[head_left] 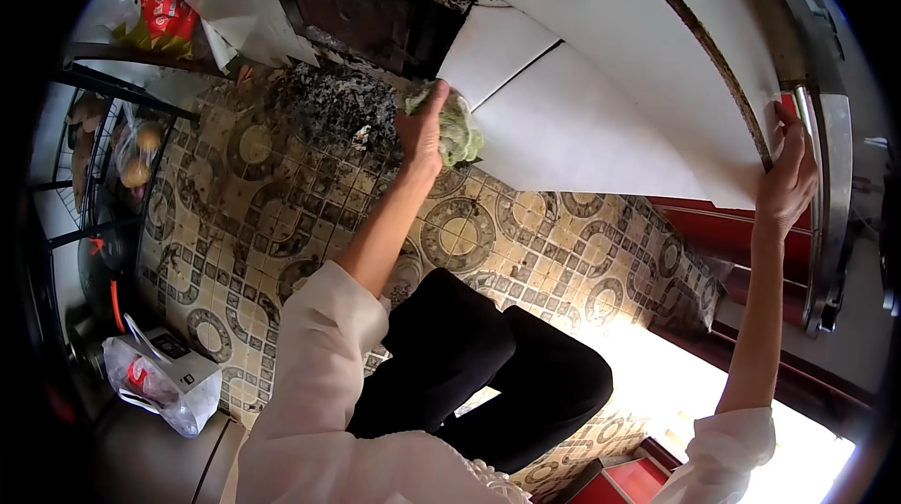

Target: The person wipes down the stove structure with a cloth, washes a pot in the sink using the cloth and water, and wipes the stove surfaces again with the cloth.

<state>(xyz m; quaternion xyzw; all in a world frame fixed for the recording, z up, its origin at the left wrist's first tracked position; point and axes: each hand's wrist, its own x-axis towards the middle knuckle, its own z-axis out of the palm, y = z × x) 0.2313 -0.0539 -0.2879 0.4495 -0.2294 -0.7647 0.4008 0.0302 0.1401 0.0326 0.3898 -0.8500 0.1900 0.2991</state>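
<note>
My left hand (422,133) is closed around a crumpled pale green cloth (459,129). The cloth touches the lower part of a white tiled panel (572,110), near the blackened opening. Fingers of my right hand (788,171) are curled over the edge of the raised counter (762,133), beside a metal trim strip. Part of that grip is hidden behind the edge. Below my left hand, the patterned floor (460,232) carries dark ash and soot (347,110).
On the left stands a black wire rack (117,213) with a bag of round yellowish produce (138,157). A white bag (169,377) sits at lower left. A red packet (167,7) lies at upper left. Red cabinet fronts (694,208) are under the counter.
</note>
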